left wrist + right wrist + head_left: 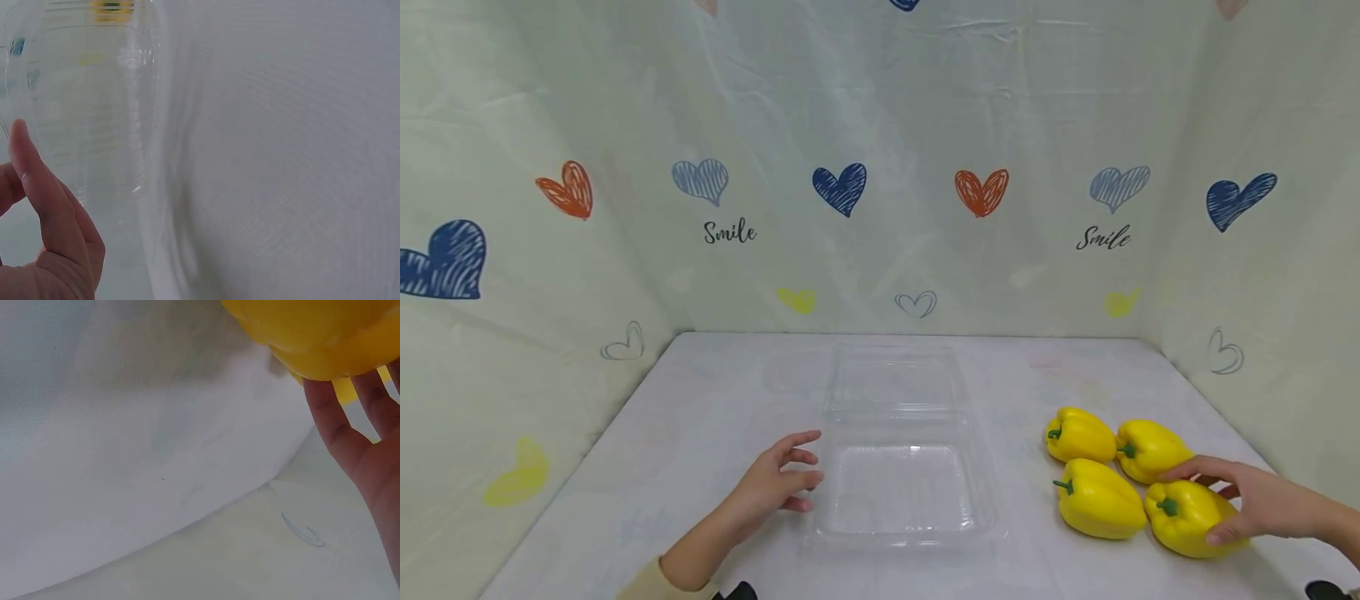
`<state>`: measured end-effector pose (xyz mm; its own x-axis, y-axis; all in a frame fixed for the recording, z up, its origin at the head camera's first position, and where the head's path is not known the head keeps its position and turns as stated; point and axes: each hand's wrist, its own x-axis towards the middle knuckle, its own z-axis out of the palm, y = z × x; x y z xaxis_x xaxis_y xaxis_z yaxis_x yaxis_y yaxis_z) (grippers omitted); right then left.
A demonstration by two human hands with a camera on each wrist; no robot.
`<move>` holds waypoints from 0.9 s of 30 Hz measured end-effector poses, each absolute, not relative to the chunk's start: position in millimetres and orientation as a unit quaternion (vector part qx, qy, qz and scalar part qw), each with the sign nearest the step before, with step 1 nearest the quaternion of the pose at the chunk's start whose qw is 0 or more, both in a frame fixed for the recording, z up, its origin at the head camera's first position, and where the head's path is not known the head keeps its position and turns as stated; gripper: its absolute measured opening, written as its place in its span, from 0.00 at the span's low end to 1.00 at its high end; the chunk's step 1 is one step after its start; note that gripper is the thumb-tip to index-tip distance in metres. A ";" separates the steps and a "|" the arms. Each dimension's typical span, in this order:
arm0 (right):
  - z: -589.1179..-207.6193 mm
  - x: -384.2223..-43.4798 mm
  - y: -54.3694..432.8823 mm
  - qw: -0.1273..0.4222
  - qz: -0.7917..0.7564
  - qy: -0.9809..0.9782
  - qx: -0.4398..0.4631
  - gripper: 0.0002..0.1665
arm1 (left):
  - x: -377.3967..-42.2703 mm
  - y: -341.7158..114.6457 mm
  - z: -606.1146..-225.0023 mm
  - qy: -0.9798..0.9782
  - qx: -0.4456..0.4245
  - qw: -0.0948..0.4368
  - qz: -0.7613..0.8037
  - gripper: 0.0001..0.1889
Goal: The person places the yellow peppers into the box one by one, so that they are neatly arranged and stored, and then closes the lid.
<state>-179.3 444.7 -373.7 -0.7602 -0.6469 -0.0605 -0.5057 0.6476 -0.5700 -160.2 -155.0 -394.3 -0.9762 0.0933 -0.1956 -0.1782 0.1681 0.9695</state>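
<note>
My right hand (1255, 504) holds the nearest right yellow bell pepper (1186, 521), its thumb on the near side and its fingers over the far side. In the right wrist view those fingers (334, 422) lie against the pepper (325, 337). Three more yellow bell peppers stand close by: one to its left (1101, 500) and two behind (1078, 435) (1150, 450). A clear plastic clamshell box (902, 492) lies unfolded mid-table, its lid (895, 379) toward the back. At the box's left edge my left hand (775, 475) has loosely spread fingers and holds nothing.
A white cloth covers the table (700, 417). Pale curtain walls (902, 267) printed with hearts and "Smile" enclose its back and both sides. Between the box and the peppers lies a strip of tabletop.
</note>
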 end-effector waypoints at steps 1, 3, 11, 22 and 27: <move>-373.5 -179.1 445.2 0.141 -0.271 0.897 -0.318 0.32 | -160.1 -154.6 -394.9 0.756 -0.027 0.105 0.646 0.31; -372.7 -178.8 445.1 0.168 -0.273 0.897 -0.305 0.34 | -160.0 -154.2 -395.6 0.753 -0.024 0.104 0.649 0.31; -369.5 -176.5 441.1 0.159 -0.241 0.907 -0.307 0.35 | -161.0 -154.1 -396.3 0.753 -0.024 0.106 0.649 0.31; -364.9 -176.2 434.6 0.126 -0.226 0.918 -0.301 0.35 | -161.9 -154.2 -397.9 0.754 -0.029 0.104 0.648 0.31; -359.1 -177.6 431.3 0.119 -0.222 0.919 -0.301 0.35 | -160.9 -154.3 -397.3 0.755 -0.033 0.102 0.646 0.31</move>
